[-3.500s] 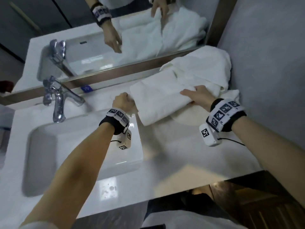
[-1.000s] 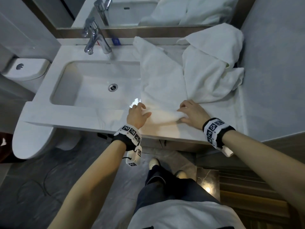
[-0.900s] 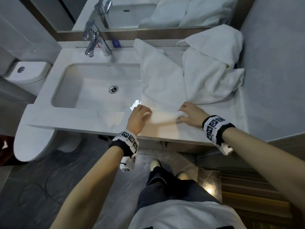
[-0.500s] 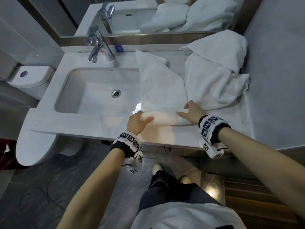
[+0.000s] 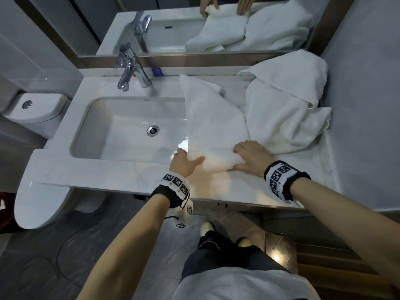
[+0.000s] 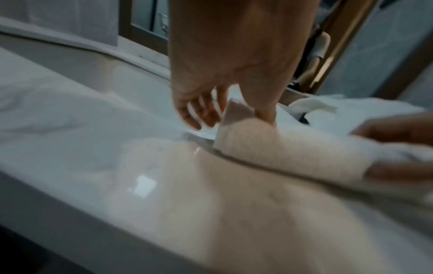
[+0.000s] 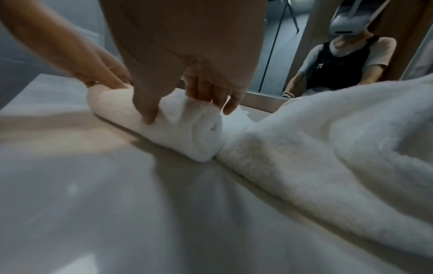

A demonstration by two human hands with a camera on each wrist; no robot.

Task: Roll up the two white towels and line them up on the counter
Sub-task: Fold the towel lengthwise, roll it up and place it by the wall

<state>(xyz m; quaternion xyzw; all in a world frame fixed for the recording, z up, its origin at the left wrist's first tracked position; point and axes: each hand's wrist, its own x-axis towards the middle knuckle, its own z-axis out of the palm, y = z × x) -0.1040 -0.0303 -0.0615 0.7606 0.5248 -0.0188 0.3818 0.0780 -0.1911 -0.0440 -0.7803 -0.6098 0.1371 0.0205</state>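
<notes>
Bathroom counter [image 5: 121, 169]: left hand [image 5: 184, 162] and right hand [image 5: 253, 158] each grip an end of the half-rolled towel [image 5: 216, 135] between them

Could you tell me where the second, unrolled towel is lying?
In the head view, the loose towel is heaped at the counter's far right, against the wall.

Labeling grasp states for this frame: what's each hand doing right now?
Left hand: grips the left end of the half-rolled towel, thumb and fingers around the roll.
Right hand: grips the roll's right end.
</notes>
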